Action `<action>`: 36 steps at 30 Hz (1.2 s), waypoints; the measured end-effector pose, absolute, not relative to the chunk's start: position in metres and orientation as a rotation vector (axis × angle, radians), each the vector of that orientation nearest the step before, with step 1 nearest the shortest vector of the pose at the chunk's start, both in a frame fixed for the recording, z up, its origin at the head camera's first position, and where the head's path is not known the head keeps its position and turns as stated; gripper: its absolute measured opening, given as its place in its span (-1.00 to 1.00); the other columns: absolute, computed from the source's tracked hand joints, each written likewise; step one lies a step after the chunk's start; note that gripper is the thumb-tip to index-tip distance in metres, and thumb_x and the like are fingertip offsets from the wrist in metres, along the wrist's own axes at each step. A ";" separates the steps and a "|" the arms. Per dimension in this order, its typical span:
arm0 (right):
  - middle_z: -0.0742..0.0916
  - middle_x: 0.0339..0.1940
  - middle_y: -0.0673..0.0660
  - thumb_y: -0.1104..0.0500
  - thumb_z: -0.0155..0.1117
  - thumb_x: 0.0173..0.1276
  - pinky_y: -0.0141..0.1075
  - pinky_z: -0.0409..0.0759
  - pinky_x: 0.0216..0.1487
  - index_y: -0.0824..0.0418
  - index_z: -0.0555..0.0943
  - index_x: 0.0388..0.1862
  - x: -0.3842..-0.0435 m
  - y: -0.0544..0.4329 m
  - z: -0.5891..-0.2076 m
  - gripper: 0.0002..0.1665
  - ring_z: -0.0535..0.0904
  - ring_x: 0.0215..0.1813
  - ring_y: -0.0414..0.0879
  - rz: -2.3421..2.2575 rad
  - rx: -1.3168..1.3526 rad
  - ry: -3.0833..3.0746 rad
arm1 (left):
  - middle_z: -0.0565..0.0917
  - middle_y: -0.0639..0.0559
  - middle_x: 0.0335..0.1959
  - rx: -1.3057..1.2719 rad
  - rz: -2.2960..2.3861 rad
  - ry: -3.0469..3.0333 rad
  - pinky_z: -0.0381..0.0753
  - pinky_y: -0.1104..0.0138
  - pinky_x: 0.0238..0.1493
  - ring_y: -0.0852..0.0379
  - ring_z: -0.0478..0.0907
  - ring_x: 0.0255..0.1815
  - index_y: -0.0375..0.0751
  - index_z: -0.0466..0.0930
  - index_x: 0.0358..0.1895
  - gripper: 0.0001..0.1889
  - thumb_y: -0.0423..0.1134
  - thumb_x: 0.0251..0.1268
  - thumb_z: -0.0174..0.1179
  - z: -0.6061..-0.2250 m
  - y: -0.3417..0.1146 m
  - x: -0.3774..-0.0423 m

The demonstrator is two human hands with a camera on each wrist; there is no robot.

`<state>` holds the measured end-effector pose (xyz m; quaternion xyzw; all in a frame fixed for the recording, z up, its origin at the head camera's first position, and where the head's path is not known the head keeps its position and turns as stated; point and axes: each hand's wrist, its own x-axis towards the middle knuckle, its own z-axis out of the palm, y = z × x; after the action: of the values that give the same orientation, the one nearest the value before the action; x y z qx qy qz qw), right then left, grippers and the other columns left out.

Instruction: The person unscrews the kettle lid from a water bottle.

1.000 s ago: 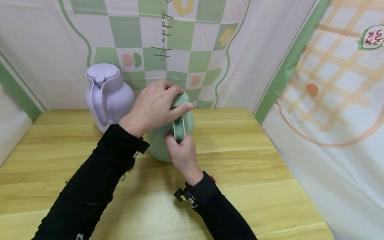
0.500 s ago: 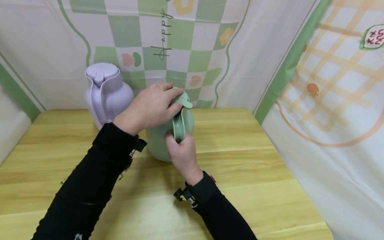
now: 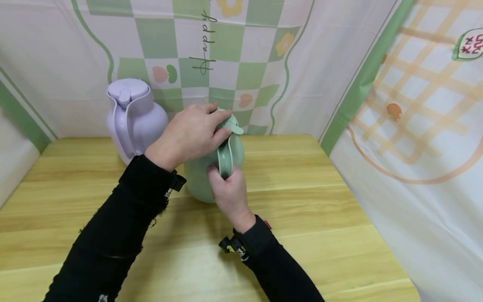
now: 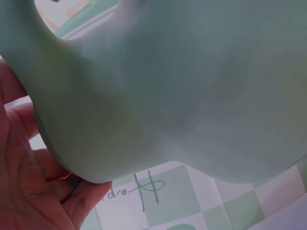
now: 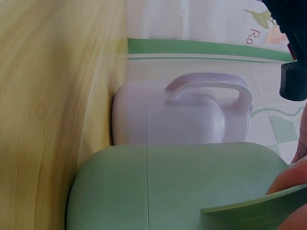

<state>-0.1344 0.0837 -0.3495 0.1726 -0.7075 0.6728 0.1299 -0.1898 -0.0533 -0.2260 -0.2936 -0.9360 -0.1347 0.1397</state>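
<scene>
A sage-green thermos jug (image 3: 203, 180) stands upright on the wooden table, its handle (image 3: 225, 161) towards the person. The right hand (image 3: 231, 193) grips the lower part of that handle, with fingers (image 5: 290, 178) around it in the right wrist view. Over the jug's top lies the left hand (image 3: 188, 132), holding the round lid (image 3: 229, 122) with its fingers over it and its thumb at the near side. A small tab (image 3: 237, 131) sticks out from the lid past the thumb. In the left wrist view, the jug's green body (image 4: 168, 96) fills much of the picture.
A lilac jug (image 3: 141, 121) of similar shape stands behind and left of the green one, close to the left forearm. The wooden table (image 3: 294, 222) ends at a patterned cloth backdrop (image 3: 158, 42). Another cloth (image 3: 426, 126) hangs at the right.
The left thumb has drawn back from above the handle, so the lid's tab now shows. The left hand has shifted slightly left. The right hand and the jug stay in place.
</scene>
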 end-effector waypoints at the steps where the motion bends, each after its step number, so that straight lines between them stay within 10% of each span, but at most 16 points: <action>1: 0.35 -0.85 0.07 0.12 0.12 0.48 -0.25 0.26 -0.65 0.13 0.26 -0.70 -0.134 0.084 -0.350 -0.49 0.27 -0.79 0.03 1.954 0.498 -2.056 | 0.49 -0.30 0.47 -0.843 -0.388 -2.704 0.45 -0.13 0.43 -0.31 0.41 0.48 -0.07 0.49 0.50 -0.46 0.07 0.61 0.05 -0.226 -0.053 -0.189; 36: 0.36 -0.84 0.04 0.08 0.14 0.51 -0.25 0.28 -0.64 0.09 0.26 -0.66 -0.134 0.085 -0.351 -0.50 0.27 -0.78 0.03 1.970 0.474 -2.082 | 0.57 -0.28 0.28 -0.648 -0.498 -2.692 0.48 -0.11 0.22 -0.27 0.46 0.30 0.11 0.62 0.37 -0.42 0.32 0.48 0.12 -0.230 -0.048 -0.193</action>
<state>-0.1335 0.0852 -0.3507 0.1620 -0.7115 0.6735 0.1179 -0.1927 -0.0482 -0.2304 -0.2272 -0.9440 -0.1748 0.1635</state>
